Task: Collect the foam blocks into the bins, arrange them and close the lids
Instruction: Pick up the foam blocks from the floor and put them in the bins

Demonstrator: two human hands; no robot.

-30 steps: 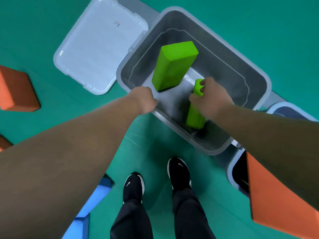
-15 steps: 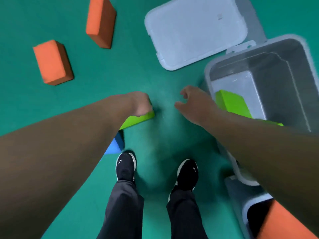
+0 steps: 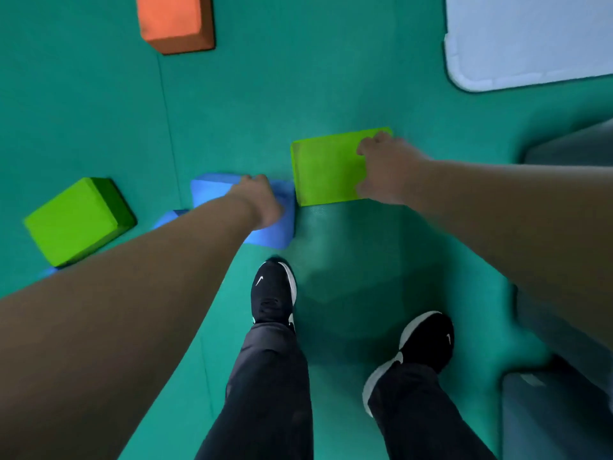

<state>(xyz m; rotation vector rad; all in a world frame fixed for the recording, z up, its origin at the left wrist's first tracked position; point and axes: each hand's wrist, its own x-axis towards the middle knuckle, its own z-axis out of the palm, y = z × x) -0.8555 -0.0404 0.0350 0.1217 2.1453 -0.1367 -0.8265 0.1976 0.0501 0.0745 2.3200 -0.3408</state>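
Stretches both bare arms down and forward over floor (image 3: 348,94). Leaves lid (image 3: 530,38) lying flat at top right, blurred bins (image 3: 564,416) at right edge. Clamps right hand (image 3: 384,171) on right end of flat green block (image 3: 325,171), fingers over far edge, thumb at near edge. Curls left hand (image 3: 265,202) over blue block (image 3: 212,190), gripping it, just beside green block; both blocks on floor, outside bins. Shows white swoosh on black shoes (image 3: 272,293).

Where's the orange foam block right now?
Head view, upper left: the orange foam block lies on the green floor, beyond the blue foam block under the left hand.
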